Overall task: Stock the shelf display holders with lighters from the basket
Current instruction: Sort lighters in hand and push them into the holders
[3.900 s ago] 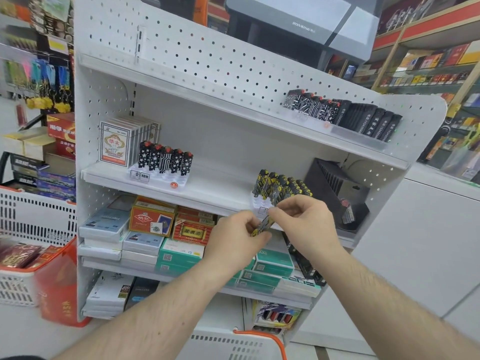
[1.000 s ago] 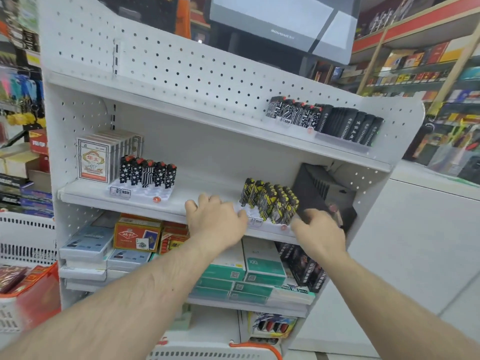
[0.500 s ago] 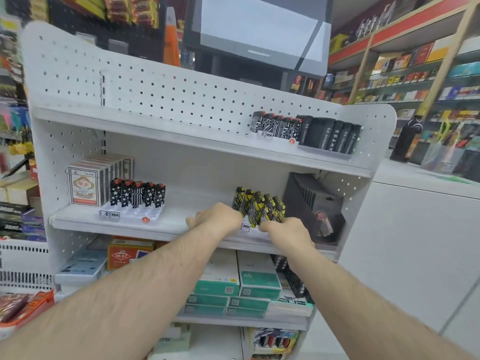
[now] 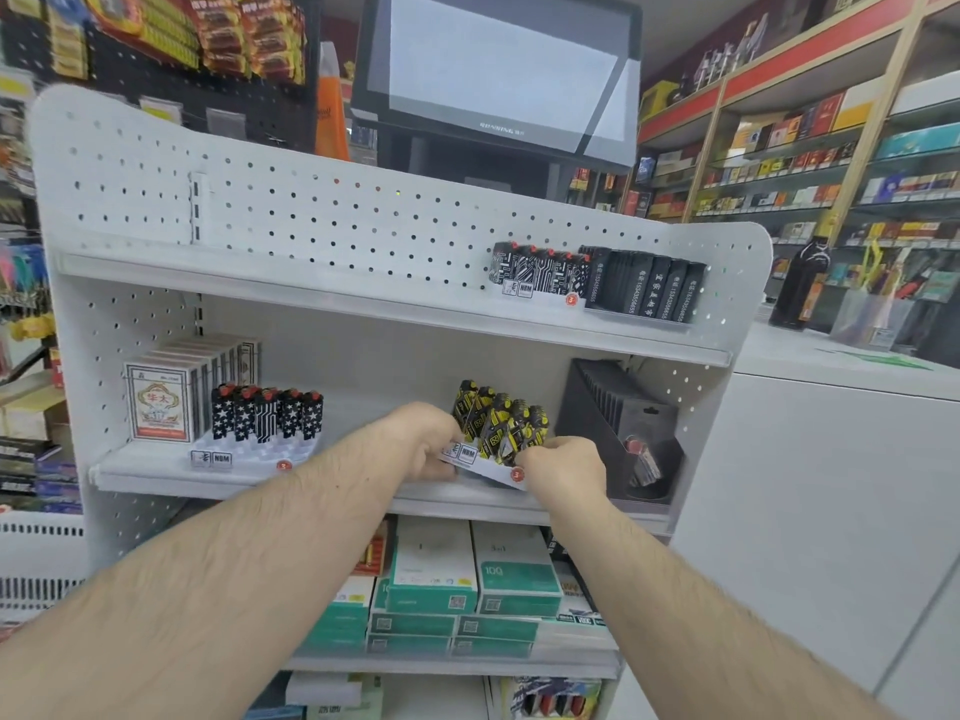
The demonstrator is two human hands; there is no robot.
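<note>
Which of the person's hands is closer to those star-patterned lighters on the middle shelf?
The left hand. It grips the left end of the holder of yellow-and-black lighters, to the right of the star-patterned lighters. The right hand holds that holder's right end, farther away.

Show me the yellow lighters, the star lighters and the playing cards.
yellow lighters (image 4: 501,426), head view, middle of the row.
star lighters (image 4: 266,414), head view, a middle lighter's body.
playing cards (image 4: 160,402), head view, front box face.

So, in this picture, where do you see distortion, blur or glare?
Head view: wide-angle bending curves the white shelf unit and stretches both forearms at the bottom edge; the monitor carries a pale reflection; the background store shelves look soft; the yellow-black lighters stay fairly sharp.
</note>
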